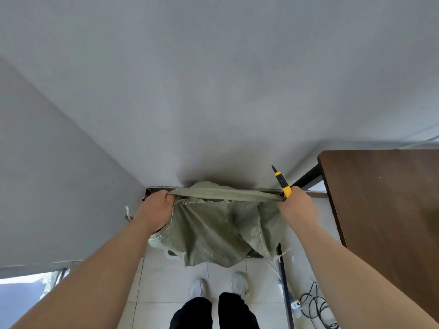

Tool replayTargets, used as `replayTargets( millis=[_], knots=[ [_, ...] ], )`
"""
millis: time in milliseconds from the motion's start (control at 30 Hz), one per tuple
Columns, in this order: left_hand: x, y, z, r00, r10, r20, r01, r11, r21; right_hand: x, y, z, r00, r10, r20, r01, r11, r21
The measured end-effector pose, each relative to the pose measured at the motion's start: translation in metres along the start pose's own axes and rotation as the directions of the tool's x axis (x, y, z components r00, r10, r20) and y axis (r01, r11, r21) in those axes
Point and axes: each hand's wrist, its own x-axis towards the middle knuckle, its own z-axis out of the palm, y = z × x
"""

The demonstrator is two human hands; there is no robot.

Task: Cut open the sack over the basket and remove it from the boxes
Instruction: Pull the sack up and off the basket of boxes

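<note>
A green woven sack (213,231) hangs in front of me above the floor, its top edge pulled taut between both hands. My left hand (155,210) grips the sack's left end. My right hand (298,206) grips the right end together with a yellow-and-black utility knife (282,182), whose blade points up and away toward the wall. A small white part of something (171,254) shows below the sack's left edge; the basket and boxes are hidden by the sack.
A grey wall (213,91) stands close ahead and to the left. A brown table (384,200) with black legs is on the right. Black cables and a white plug (313,305) lie on the tiled floor near my feet (221,286).
</note>
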Motion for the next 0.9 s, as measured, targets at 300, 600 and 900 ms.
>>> replayTargets(
  millis=[300,600,900],
  knots=[
    [-0.009,0.010,0.000,0.981,-0.186,-0.045,0.172,0.961,-0.214,0.016,-0.008,-0.025,0.983,-0.181,0.024,0.173,0.965,0.195],
    [-0.030,0.023,-0.006,0.993,-0.089,-0.082,0.078,0.988,-0.133,0.030,-0.016,-0.047,0.969,-0.218,-0.115,0.238,0.950,0.202],
    [-0.030,0.024,-0.015,0.997,-0.054,-0.052,0.049,0.995,-0.084,0.034,-0.014,-0.051,0.961,-0.273,-0.044,0.276,0.953,0.123]
  ],
)
